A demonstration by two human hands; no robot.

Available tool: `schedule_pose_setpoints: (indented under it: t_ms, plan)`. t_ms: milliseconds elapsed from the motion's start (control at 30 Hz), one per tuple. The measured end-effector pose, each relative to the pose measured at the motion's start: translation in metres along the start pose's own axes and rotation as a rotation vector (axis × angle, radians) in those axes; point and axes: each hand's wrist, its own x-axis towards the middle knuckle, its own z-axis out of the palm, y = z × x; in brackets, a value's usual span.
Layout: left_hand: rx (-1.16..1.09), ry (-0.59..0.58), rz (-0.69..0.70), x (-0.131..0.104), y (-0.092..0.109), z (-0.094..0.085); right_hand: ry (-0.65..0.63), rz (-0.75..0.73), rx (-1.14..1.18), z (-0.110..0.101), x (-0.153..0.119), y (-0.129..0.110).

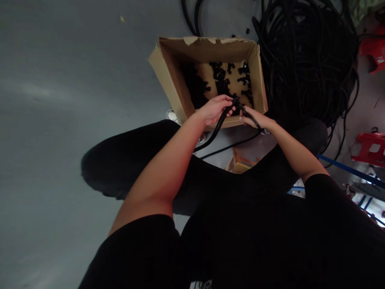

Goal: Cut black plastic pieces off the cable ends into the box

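My left hand (215, 110) is closed round a thick black hose (219, 127) near its upper end, where a small black fitting (236, 101) sits. The hose runs down toward my lap. Just right of the fitting, my right hand (255, 118) is closed on a thinner black tube (250, 115) that meets the fitting and bends back below the hand. Some of my right fingers are hidden. Both hands are over the near edge of an open cardboard box (205, 50), which holds many small black fittings (194, 82).
A big tangled heap of black hose (309, 60) lies right of the box. Red plastic stools (369, 146) stand at the far right. A small wooden stool-like piece (240, 163) is between my legs. Grey floor (60, 100) extends to the left.
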Motion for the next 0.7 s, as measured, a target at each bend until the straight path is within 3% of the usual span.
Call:
schedule_pose_setpoints:
  t_ms: [267,433,700]
  plan:
    - [0.103,-0.022,0.085,0.006,-0.009,0.005,-0.042,-0.082,0.014,0.005,0.007,0.004]
    - [0.127,-0.045,0.094,0.005,-0.011,0.009,-0.007,-0.053,-0.049,0.005,0.006,0.000]
    - [0.129,0.026,0.169,0.006,-0.005,0.010,0.194,-0.002,-0.170,0.002,-0.002,-0.027]
